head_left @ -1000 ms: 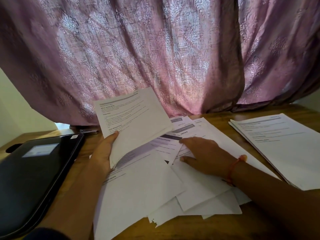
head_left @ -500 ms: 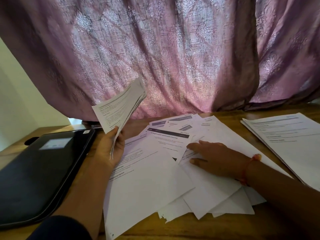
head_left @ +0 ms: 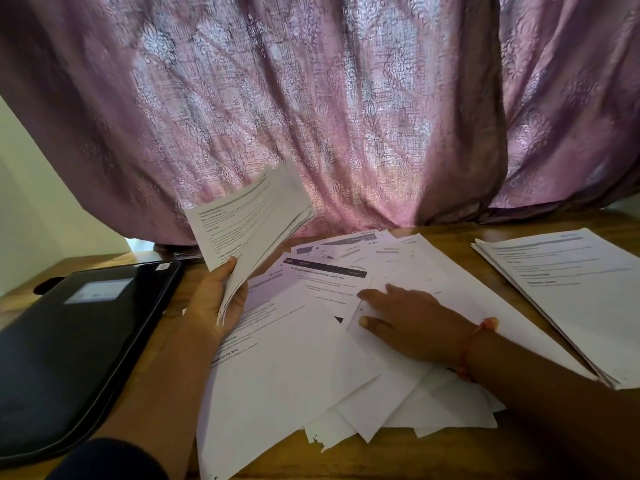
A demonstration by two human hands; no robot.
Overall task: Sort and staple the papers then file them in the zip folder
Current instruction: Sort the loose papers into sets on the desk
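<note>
- The left hand (head_left: 216, 299) gripped a thin sheaf of printed pages (head_left: 251, 225), lifted above the wooden table (head_left: 446, 233).
- The right hand (head_left: 412, 323) lay flat, fingers straight, on the fanned loose papers (head_left: 298, 358).
- The black zip folder (head_left: 69, 337) lay left of them.

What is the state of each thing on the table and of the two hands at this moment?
left hand: grips a bundle of sheets, lifted off the table.
held sheets: raised, tilted, fanned at the edge.
right hand: flat, fingers straight, presses on the loose papers.
loose papers: spread, overlapping, unsorted on the table.
side stack: lies flat at the right, roughly squared.
zip folder: closed, flat at the left.
curtain: hangs behind the table.
</note>
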